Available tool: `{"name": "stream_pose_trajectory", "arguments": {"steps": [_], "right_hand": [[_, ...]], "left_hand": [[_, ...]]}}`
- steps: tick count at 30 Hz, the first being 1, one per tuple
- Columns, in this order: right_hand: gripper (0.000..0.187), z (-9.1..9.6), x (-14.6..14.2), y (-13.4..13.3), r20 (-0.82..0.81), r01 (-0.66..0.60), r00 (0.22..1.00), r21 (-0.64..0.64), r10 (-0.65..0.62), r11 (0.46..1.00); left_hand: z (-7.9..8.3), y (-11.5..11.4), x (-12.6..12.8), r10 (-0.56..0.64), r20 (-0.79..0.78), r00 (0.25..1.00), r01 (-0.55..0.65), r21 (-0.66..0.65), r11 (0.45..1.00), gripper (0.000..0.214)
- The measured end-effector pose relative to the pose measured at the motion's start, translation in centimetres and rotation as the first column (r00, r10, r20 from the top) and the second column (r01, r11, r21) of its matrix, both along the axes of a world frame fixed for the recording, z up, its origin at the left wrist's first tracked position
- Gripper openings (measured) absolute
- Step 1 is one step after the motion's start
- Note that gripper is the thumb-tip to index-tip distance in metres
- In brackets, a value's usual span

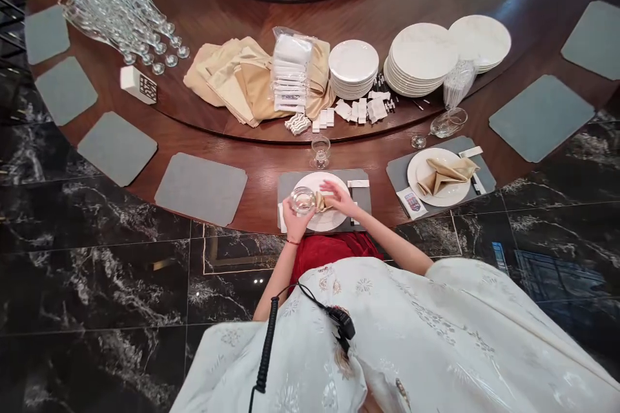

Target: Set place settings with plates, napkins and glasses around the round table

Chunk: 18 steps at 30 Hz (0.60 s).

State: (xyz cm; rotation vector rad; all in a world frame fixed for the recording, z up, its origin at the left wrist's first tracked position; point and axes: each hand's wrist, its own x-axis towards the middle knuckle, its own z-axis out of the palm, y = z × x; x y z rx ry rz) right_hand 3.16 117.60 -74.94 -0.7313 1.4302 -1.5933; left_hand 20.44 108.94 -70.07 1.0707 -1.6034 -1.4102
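My left hand, a red string at its wrist, is closed around a small clear glass above the left side of a white plate. My right hand hovers over the plate's right half with its fingers apart, and I see nothing held in it. Between the hands a beige folded napkin shows on the plate, partly covered. Beneath is a grey placemat. To the right of the plate lies a white paper sleeve. Another clear glass stands just behind the placemat.
On the raised turntable are stemmed glasses, beige cloths, a plastic-wrapped pack, small plates and large plates. A finished-looking setting with a folded napkin lies right. A glass pitcher sits behind it.
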Motion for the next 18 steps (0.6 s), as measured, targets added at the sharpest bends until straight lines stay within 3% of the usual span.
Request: {"name": "stream_pose_trajectory", "arguments": {"steps": [2,5,7,9,12,15,18], "right_hand": [[0.082,1.3,1.7,2.9,0.094,-0.065,0.993,-0.049,0.069,0.997],[0.09,1.9,1.8,5.5,0.114,0.121,0.986,0.008,-0.121,0.993],[0.085,1.5,0.3,6.0,0.072,0.236,0.968,0.068,-0.24,0.969],[0.078,0.6,-2.0,5.8,0.012,0.278,0.96,0.117,-0.281,0.953],[0.07,-1.6,-6.4,4.0,-0.127,0.282,0.957,0.203,-0.26,0.938],[0.064,-4.4,-10.9,1.0,-0.322,0.317,0.923,0.325,-0.211,0.891],[0.061,-6.9,-14.2,-2.5,-0.459,0.301,0.886,0.464,-0.064,0.833]], "left_hand": [[-0.3,2.0,-3.3,-0.088,-0.018,0.996,0.089,0.04,0.995,0.075],[-0.5,4.6,-7.3,-0.179,-0.005,0.984,0.179,0.005,0.984,0.069],[-0.3,5.7,-8.9,-0.244,0.016,0.97,0.245,-0.061,0.968,0.067],[0.3,6.3,-9.5,-0.302,0.017,0.953,0.303,-0.095,0.948,0.069],[1.4,6.6,-8.4,-0.259,-0.015,0.966,0.257,-0.083,0.963,0.062],[2.2,6.7,-5.6,-0.075,-0.006,0.997,0.074,-0.102,0.992,0.042],[2.4,6.5,-1.6,0.077,0.07,0.995,-0.065,-0.157,0.985,0.03]]}}
